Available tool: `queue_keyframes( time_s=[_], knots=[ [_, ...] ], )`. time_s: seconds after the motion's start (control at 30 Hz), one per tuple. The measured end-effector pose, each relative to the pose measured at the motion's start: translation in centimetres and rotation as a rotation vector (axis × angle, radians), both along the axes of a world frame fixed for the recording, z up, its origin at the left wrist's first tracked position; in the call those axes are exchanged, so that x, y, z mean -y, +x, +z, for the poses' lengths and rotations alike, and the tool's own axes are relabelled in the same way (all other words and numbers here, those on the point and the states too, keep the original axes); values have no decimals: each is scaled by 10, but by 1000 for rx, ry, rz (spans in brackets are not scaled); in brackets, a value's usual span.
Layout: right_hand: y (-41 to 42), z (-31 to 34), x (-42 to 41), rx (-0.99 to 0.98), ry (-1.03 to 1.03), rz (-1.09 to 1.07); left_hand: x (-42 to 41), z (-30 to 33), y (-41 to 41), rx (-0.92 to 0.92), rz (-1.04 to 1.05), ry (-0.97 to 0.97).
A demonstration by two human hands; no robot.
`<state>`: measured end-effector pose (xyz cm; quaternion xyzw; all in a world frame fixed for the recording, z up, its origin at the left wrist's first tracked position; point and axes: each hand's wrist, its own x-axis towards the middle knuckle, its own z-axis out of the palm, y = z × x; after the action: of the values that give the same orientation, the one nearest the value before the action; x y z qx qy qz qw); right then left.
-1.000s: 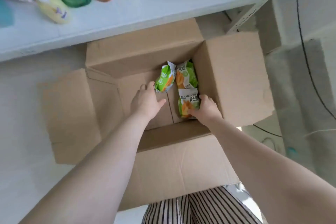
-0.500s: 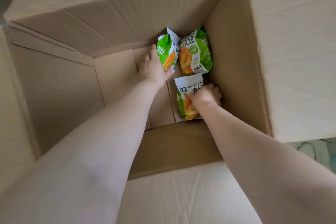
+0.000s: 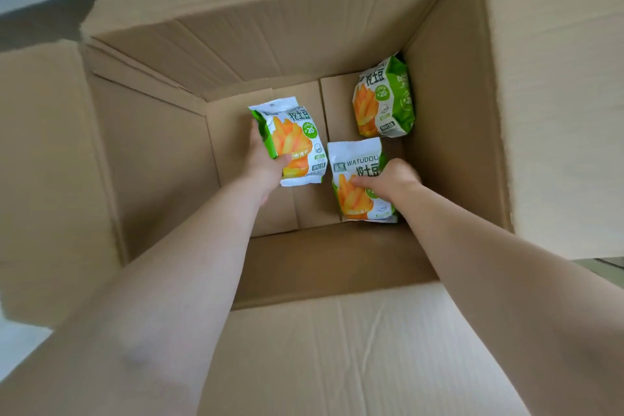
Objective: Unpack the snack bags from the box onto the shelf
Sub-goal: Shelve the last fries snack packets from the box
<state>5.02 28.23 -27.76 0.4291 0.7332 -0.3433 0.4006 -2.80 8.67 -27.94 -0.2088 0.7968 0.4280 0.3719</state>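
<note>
Lifted clear of the third green-and-white snack bag (image 3: 383, 98) since half a second ago, the left hand (image 3: 261, 162) grips one green-and-orange snack bag (image 3: 290, 142) while the right hand (image 3: 391, 179) pinches another white-topped bag (image 3: 361, 179) in the brown cardboard box (image 3: 472, 111), so raising both comes next.

"WATUDOU" is printed in grey on the white top of the near bag (image 3: 363, 179), above large Chinese characters. "20" is shown in a green circle on the left bag (image 3: 290, 142) and on the far-corner bag (image 3: 383, 98).

Open cardboard box (image 3: 304, 34), flaps folded outward. On its bottom by the right wall lies one green snack bag (image 3: 383, 98). A second bag (image 3: 358, 186) lies just nearer, close beside it.
</note>
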Motion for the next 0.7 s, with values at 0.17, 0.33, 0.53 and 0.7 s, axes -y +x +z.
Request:
queue_keyframes(
  time_s=[0.17, 0.33, 0.53, 0.7],
  knots=[
    [-6, 90, 3, -190, -49, -251, 22, 85, 3, 46, 19, 76],
    [-8, 219, 4, -293, -139, -400, 31, 216, 2, 114, 44, 240],
    [0, 394, -2, -350, -432, -437, 41, 385, 3, 199, -36, 499],
    [14, 501, 2, -413, -478, -342, 38, 492, 20, -2, -63, 532]
  ],
)
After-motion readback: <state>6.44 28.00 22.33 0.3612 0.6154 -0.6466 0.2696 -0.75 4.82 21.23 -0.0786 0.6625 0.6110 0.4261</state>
